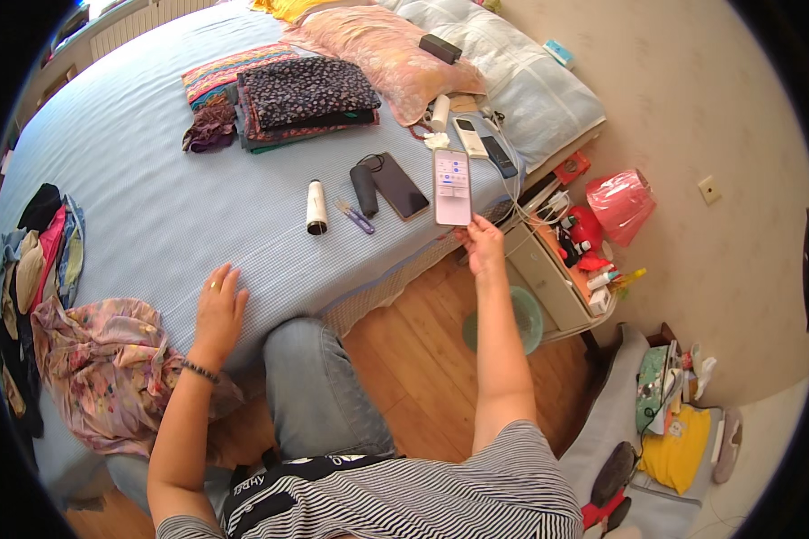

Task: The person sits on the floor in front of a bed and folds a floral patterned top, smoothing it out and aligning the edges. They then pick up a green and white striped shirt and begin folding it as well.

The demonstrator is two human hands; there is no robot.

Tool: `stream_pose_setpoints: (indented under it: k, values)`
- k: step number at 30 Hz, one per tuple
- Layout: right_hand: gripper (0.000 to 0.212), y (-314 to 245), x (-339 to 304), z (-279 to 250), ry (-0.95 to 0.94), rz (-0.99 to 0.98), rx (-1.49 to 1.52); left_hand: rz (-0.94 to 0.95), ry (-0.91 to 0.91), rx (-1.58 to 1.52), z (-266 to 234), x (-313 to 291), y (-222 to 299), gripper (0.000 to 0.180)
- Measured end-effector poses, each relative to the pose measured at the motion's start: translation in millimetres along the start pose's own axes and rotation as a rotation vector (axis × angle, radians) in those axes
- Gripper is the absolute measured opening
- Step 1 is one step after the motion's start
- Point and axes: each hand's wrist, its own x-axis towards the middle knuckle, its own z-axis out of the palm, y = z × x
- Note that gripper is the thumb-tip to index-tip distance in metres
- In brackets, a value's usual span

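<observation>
We see our right hand [484, 246] with its fingers closed on the lower end of the lit phone [452, 186], long axis pointing away over the bed [153, 198] edge, while our left hand [217, 310] lies flat, spread and empty on the bed well left of the phone

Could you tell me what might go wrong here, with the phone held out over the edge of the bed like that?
The right hand grips the lit phone only at its lower end, near the bed's edge; a slip could drop it onto the wooden floor. A cable runs close by and might snag. The small purple scissors lie loose on the cover, within reach of the left hand, which rests flat on the bed.
</observation>
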Motion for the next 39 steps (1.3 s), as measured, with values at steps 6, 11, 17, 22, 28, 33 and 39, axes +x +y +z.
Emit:
stream_pose_setpoints:
  k: [6, 11, 17, 22, 28, 33, 39]
  values:
    - [0.026, 12.3, 92.6, -63.8, 0.086, 0.180, -0.115, 0.070, -0.038, 0.217, -0.7, -11.4, -2.8, 0.045]
    - [0.027, 26.3, 109.0, -44.1, 0.311, -0.144, -0.917, 0.067, -0.017, 0.204, 1.4, -12.8, -5.9, 0.044]
    - [0.057, 37.7, 71.1, 67.9, -0.020, -0.658, -1.178, 0.033, -0.014, 0.191, 1.9, -13.3, -2.0, 0.043]
    - [0.090, 30.0, 61.0, 127.0, -0.087, -0.207, -1.518, 0.045, 0.002, 0.231, 1.8, -14.3, -5.9, 0.043]
    - [0.099, 30.3, 86.3, 125.8, -0.129, -0.023, -1.403, 0.042, 0.005, 0.218, 0.1, -13.0, -3.3, 0.042]
    - [0.099, 33.3, 79.8, 125.7, -0.139, -0.082, -1.355, 0.045, 0.015, 0.185, -1.3, -14.3, -3.1, 0.042]
    - [0.095, 51.7, 50.1, 117.0, 0.077, -0.384, -1.196, 0.047, 0.031, 0.164, -1.1, -14.5, -3.3, 0.042]
